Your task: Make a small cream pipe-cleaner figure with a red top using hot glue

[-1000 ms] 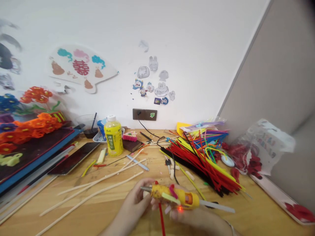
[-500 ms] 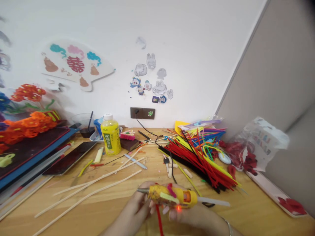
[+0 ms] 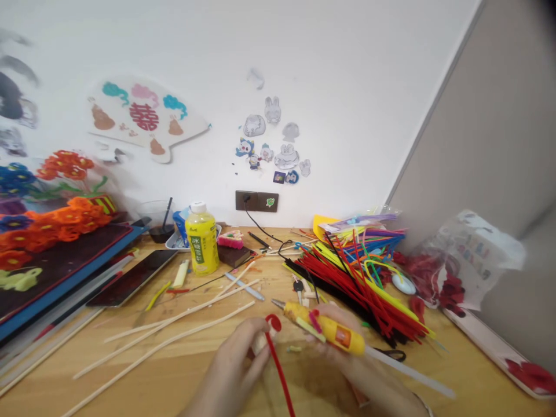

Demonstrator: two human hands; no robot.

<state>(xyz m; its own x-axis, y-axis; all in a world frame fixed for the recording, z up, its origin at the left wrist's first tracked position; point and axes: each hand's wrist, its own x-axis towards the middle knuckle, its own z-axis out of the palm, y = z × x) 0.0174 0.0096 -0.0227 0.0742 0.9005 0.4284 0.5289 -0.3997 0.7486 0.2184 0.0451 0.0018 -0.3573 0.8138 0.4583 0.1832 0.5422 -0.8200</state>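
Observation:
My left hand (image 3: 241,353) is closed near the front of the table, pinching a red pipe cleaner (image 3: 280,368). The pipe cleaner's upper end is coiled, its tail hangs toward me, and a small pale piece shows beside the fingers. To its right, my right hand (image 3: 347,347) is wrapped round a yellow hot glue gun (image 3: 324,329). The gun's metal nozzle points left and up, just above and apart from the coil. A long translucent glue stick (image 3: 410,372) sticks out of its back end.
Pale sticks (image 3: 169,330) lie at left, near a dark tablet (image 3: 130,279). A yellow drink bottle (image 3: 202,240) stands behind. Several red pipe cleaners (image 3: 360,295) are heaped at right, beside a plastic bag (image 3: 486,249). The gun's black cord leads toward a wall socket (image 3: 256,201).
My hands have moved apart. The glue gun has swung right with its nozzle tilted up, and the coiled red pipe cleaner in my left hand has come into view.

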